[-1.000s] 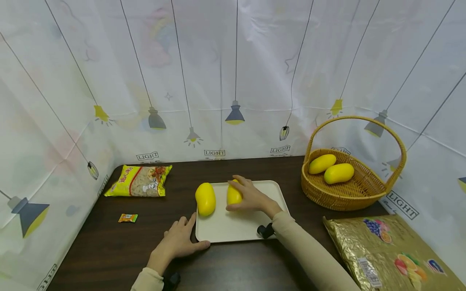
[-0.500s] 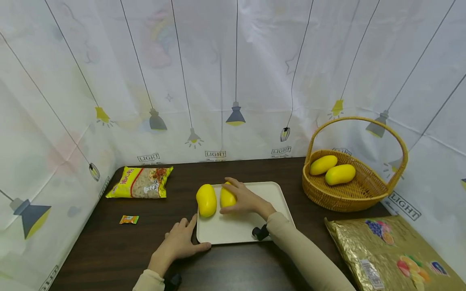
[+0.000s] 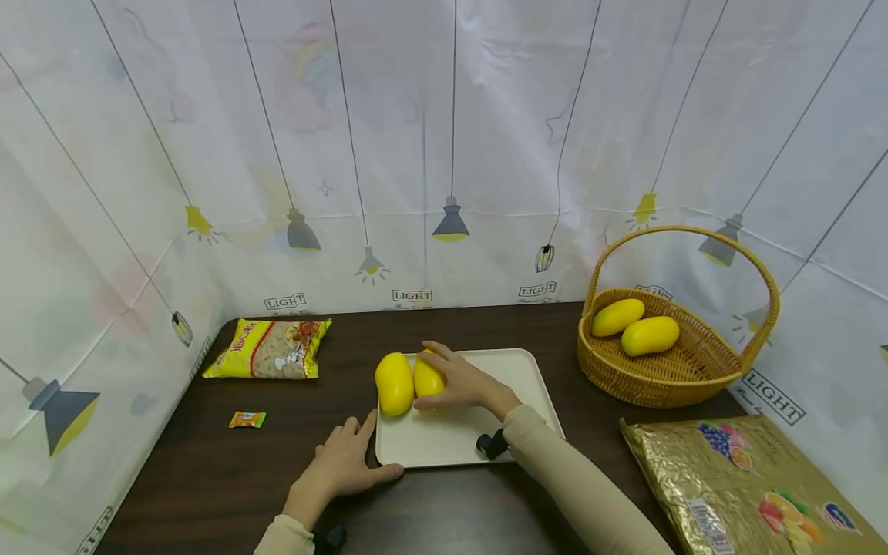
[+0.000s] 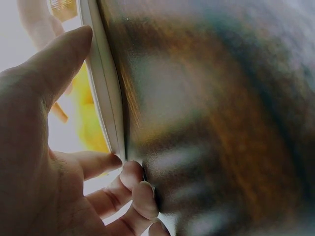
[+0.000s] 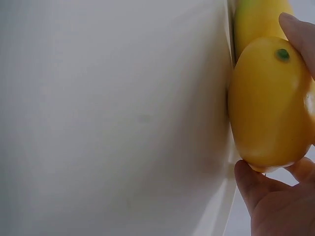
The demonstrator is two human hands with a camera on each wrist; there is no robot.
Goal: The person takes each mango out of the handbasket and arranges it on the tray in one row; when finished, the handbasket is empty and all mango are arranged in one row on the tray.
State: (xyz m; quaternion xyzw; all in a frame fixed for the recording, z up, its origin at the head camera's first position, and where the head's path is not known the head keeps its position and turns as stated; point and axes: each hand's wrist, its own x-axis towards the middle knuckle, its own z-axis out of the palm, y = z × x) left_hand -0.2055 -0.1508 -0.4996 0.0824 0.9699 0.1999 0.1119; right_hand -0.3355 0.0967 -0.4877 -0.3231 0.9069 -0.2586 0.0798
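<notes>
My right hand (image 3: 468,383) grips a yellow mango (image 3: 428,379) on the cream tray (image 3: 509,385), thumb and fingers at its opposite ends. A second mango (image 3: 395,385) lies close along its left side, at the tray's left edge. In the right wrist view the held mango (image 5: 268,105) shows a green stem spot, with the other mango (image 5: 258,22) behind it. My left hand (image 3: 343,462) rests at the tray's near left corner, thumb along the front edge. The left wrist view shows its thumb and forefinger touching the tray rim (image 4: 106,88).
A wicker basket (image 3: 655,389) with a tall handle holds two more mangoes (image 3: 648,336) at the back right. A gold bag (image 3: 749,478) lies before it. On the left are a yellow food packet (image 3: 277,351) and a small wrapped candy (image 3: 247,419). A printed curtain (image 3: 486,154) closes off the back.
My right hand has moved left with its mango, bringing it beside the other one. The left hand has kept its place at the tray corner.
</notes>
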